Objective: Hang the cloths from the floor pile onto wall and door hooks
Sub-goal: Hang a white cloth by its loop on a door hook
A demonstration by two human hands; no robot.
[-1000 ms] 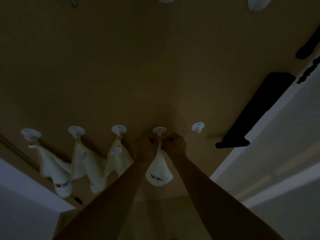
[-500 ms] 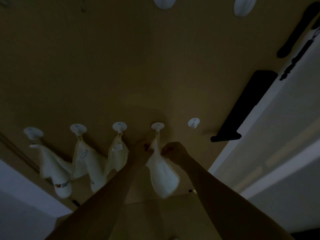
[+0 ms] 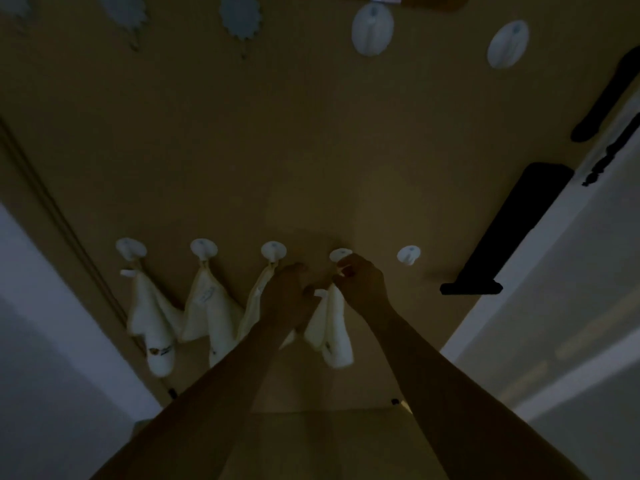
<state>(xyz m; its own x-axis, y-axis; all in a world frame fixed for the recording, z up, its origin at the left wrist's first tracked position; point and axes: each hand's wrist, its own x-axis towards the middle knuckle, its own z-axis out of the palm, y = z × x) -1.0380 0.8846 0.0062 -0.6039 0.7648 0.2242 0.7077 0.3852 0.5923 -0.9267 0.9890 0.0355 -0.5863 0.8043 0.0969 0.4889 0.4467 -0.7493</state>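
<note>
Dim light, detail poor. Our right hand was raised to the fourth hook in the lower row, fingers curled and pinching the top corner or loop of the white cloth right at the hook's stem. Our left hand sat just beside it, lower; its fingers seemed to hold a fold of the same cloth near a small pale tab, though the gloom kept us from being certain of the grip. The cloth drooped between both forearms against the tan wall.

To the left, three hung cloths already dangled from their own round white hooks, side by side. To the right, one bare hook stood apart from the cloth in hand. Higher on the wall we noted two oval hooks, also bare, and a dark bar by the white door frame.

We judged the step as seating the fourth cloth's loop on its hook. Whether it had caught, we could not tell. Next move: slip the loop fully over the hook, ease both hands off, check that it hangs, then go to the floor pile, which was out of view.
</note>
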